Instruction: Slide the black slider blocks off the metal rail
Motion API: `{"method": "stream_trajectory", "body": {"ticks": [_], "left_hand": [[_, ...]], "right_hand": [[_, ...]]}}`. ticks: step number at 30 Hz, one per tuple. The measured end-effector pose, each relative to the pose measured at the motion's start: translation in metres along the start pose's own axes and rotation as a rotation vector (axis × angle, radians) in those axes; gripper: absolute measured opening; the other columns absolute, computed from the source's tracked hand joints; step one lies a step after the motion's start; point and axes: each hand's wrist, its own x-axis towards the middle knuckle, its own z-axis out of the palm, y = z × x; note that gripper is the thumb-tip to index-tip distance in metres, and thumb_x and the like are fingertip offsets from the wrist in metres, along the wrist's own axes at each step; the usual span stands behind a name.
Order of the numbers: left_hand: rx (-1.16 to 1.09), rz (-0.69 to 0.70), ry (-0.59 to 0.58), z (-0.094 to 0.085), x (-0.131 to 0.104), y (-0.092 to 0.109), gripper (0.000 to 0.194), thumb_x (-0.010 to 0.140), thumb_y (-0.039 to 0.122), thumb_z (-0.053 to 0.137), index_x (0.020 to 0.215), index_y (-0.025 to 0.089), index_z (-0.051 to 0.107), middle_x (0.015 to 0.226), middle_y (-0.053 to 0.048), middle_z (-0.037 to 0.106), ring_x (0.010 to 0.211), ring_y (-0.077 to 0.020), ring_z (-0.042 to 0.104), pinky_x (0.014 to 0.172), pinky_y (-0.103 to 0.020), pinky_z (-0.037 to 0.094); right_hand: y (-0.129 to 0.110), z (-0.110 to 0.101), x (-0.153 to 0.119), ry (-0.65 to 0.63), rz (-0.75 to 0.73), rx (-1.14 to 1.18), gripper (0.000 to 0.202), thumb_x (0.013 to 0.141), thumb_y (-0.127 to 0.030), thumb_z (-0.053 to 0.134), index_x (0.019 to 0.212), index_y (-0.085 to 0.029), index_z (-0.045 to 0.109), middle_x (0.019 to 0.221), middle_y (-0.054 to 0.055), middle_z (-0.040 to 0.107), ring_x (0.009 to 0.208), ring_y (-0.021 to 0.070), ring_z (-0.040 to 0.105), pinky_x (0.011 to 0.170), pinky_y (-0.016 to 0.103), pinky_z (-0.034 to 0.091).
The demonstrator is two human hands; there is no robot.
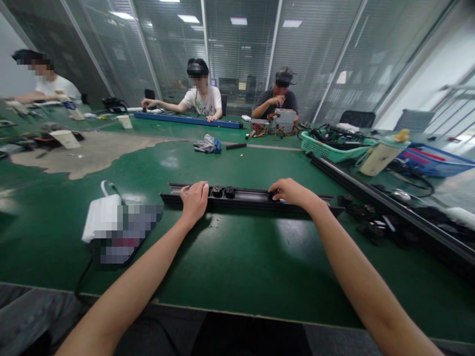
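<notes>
A long black channel rail [245, 201] lies crosswise on the green table in front of me. My left hand [195, 200] is closed around its left part, the thumb on the near side. Two small black socket-like blocks, a left one [217, 191] and a right one [230, 192], sit side by side in the channel, just right of that hand. Farther right, my right hand [291, 192] pinches another small black block [274, 195] at the channel; its fingers partly hide the block.
A longer black rail [371, 195] runs diagonally on the right, beside several loose black parts [373, 227]. Behind are a green basket [334, 151], a bottle [384, 153] and a blue basket [441, 160]. A phone [129, 235] and white box [100, 217] lie left. Three people sit across the table.
</notes>
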Motion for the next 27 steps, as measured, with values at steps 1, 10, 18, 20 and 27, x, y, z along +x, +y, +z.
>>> {"method": "stream_trajectory", "body": {"ticks": [1,10,18,20,27], "left_hand": [[-0.001,0.0,0.001,0.0,0.0,-0.0001,0.045,0.11,0.037,0.03,0.125,0.023,0.07,0.138,-0.013,0.076,0.137,-0.027,0.065,0.123,-0.053,0.028],[0.004,0.0,0.0,0.0003,0.0001,-0.0017,0.045,0.11,0.038,0.029,0.125,0.024,0.07,0.138,-0.012,0.077,0.137,-0.0262,0.065,0.124,-0.052,0.028],[0.004,0.006,-0.002,-0.0009,-0.0002,-0.0005,0.048,0.11,0.04,0.028,0.126,0.024,0.07,0.138,-0.012,0.076,0.137,-0.027,0.065,0.123,-0.053,0.028],[0.006,0.004,0.0,-0.0008,-0.0003,-0.0004,0.048,0.11,0.04,0.027,0.125,0.025,0.07,0.137,-0.012,0.077,0.137,-0.0268,0.065,0.123,-0.053,0.029],[0.01,-0.004,-0.005,-0.0014,-0.0004,0.0008,0.048,0.11,0.04,0.027,0.126,0.025,0.07,0.138,-0.012,0.076,0.137,-0.0267,0.064,0.123,-0.052,0.029]], "right_hand": [[0.0003,0.0,0.0,0.002,0.0,0.004,0.032,0.091,-0.017,0.076,0.123,-0.02,0.084,0.117,0.009,0.082,0.105,0.023,0.076,0.094,0.027,0.053],[0.0024,0.0004,0.0001,-0.003,0.008,0.028,0.032,0.091,-0.016,0.077,0.122,-0.021,0.084,0.116,0.009,0.083,0.106,0.0232,0.076,0.095,0.028,0.053],[0.0007,-0.0026,-0.0016,-0.007,0.015,0.04,0.032,0.091,-0.017,0.077,0.121,-0.022,0.084,0.117,0.008,0.083,0.105,0.0227,0.076,0.095,0.028,0.054],[-0.0002,-0.0033,-0.0021,-0.008,0.021,0.037,0.032,0.091,-0.017,0.077,0.121,-0.022,0.084,0.118,0.008,0.083,0.105,0.0226,0.076,0.095,0.027,0.054],[-0.0048,-0.0074,-0.0065,-0.018,0.012,0.024,0.032,0.091,-0.014,0.075,0.121,-0.02,0.084,0.116,0.01,0.083,0.111,0.0242,0.076,0.099,0.028,0.052]]}}
